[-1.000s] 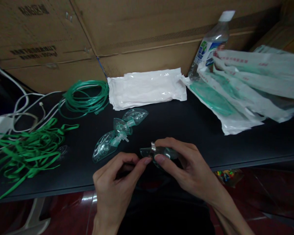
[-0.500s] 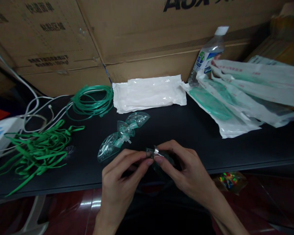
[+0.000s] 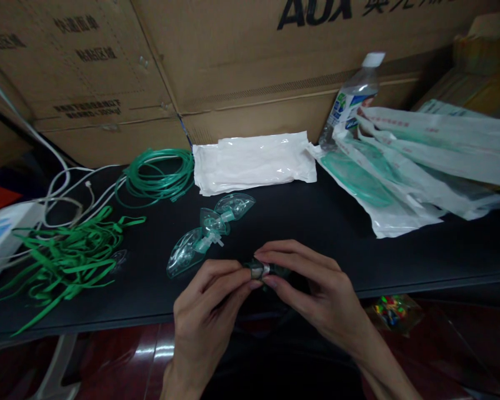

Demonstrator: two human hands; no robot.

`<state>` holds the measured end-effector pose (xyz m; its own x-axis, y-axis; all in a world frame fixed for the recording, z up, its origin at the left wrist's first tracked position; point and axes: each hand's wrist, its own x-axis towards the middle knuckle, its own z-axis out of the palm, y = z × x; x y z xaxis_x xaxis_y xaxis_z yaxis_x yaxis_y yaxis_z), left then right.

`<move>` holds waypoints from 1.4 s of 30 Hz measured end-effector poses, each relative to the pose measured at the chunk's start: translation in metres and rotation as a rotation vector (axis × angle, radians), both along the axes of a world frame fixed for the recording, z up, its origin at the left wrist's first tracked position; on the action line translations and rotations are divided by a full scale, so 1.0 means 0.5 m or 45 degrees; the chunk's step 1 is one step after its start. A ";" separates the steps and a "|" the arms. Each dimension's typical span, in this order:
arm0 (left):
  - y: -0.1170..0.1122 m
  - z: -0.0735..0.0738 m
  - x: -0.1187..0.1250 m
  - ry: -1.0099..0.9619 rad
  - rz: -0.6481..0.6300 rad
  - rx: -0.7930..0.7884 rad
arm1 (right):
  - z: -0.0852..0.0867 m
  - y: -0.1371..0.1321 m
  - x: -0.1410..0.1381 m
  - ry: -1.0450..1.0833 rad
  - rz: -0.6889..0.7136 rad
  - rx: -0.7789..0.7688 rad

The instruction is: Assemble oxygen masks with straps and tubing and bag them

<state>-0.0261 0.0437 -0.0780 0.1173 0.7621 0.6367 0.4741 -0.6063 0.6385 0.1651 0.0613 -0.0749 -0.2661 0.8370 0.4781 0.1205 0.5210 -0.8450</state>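
Both my hands meet over the front edge of the black table [image 3: 316, 222]. My left hand [image 3: 210, 303] and my right hand [image 3: 312, 289] pinch one clear green mask [image 3: 270, 271] between their fingertips, at a small silver metal strip on it. Most of that mask is hidden by my fingers. Just beyond, on the table, lie three clear green masks [image 3: 208, 230] in a row, untouched.
Loose green straps [image 3: 66, 258] and coiled green tubing [image 3: 158, 175] lie at the left, with white cables [image 3: 66, 186] behind. A stack of white bags [image 3: 254, 161] sits mid-back. Packaged masks [image 3: 412, 161] and a water bottle [image 3: 350, 94] are at the right. Cardboard boxes [image 3: 241, 55] form the back wall.
My hands have drawn the held mask slightly lower and closer together, the fingers covering more of it. The camera has tilted up a little. The things on the table have not moved.
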 end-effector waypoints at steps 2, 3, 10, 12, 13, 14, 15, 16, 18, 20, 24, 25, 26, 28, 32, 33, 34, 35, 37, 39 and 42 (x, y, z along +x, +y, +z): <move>0.001 -0.001 0.003 -0.001 -0.007 0.017 | -0.002 -0.002 0.001 -0.024 0.022 0.033; 0.001 -0.001 0.004 0.006 0.000 0.022 | -0.003 -0.003 0.001 -0.040 0.031 0.047; 0.000 -0.007 0.008 0.049 0.105 0.050 | -0.015 -0.007 -0.004 -0.109 -0.017 0.182; -0.002 -0.001 0.010 -0.027 0.031 -0.039 | -0.018 -0.011 -0.003 -0.154 -0.090 0.272; -0.003 0.004 0.012 -0.098 -0.025 -0.127 | -0.020 -0.013 -0.002 -0.184 -0.126 0.322; -0.004 0.009 0.014 -0.185 -0.076 -0.235 | -0.021 -0.016 -0.001 -0.215 -0.153 0.370; -0.005 0.014 0.017 -0.277 -0.107 -0.345 | -0.022 -0.017 0.000 -0.245 -0.174 0.416; -0.006 0.018 0.021 -0.361 -0.114 -0.435 | -0.023 -0.019 0.001 -0.271 -0.193 0.462; -0.006 0.024 0.026 -0.462 -0.073 -0.545 | -0.025 -0.020 0.001 -0.327 -0.232 0.536; -0.004 0.024 0.029 -0.473 -0.041 -0.592 | -0.027 -0.021 0.000 -0.365 -0.271 0.576; -0.003 0.018 0.020 -0.464 -0.088 -0.628 | -0.024 -0.026 -0.001 -0.306 -0.210 0.510; -0.003 0.016 0.016 -0.460 -0.104 -0.626 | -0.020 -0.027 0.000 -0.264 -0.167 0.448; -0.003 0.015 0.011 -0.451 -0.122 -0.618 | -0.015 -0.027 0.001 -0.215 -0.128 0.361; -0.002 0.014 0.002 -0.431 -0.167 -0.605 | -0.002 -0.024 0.005 -0.121 -0.100 0.121; 0.000 0.022 -0.016 -0.388 -0.319 -0.621 | 0.025 -0.006 0.015 -0.054 -0.007 -0.454; 0.000 0.024 -0.021 -0.371 -0.358 -0.630 | 0.031 -0.002 0.018 -0.038 0.052 -0.571; 0.000 0.026 -0.024 -0.352 -0.392 -0.639 | 0.035 0.001 0.020 -0.013 0.107 -0.667; 0.000 0.027 -0.028 -0.332 -0.417 -0.646 | 0.038 0.003 0.023 0.018 0.143 -0.739; 0.001 0.028 -0.033 -0.297 -0.452 -0.659 | 0.042 0.003 0.025 0.080 0.158 -0.805; 0.002 0.027 -0.035 -0.264 -0.472 -0.648 | 0.042 -0.002 0.023 0.112 0.129 -0.797; 0.005 0.022 -0.037 -0.219 -0.479 -0.619 | 0.043 -0.016 0.017 0.065 0.017 -0.705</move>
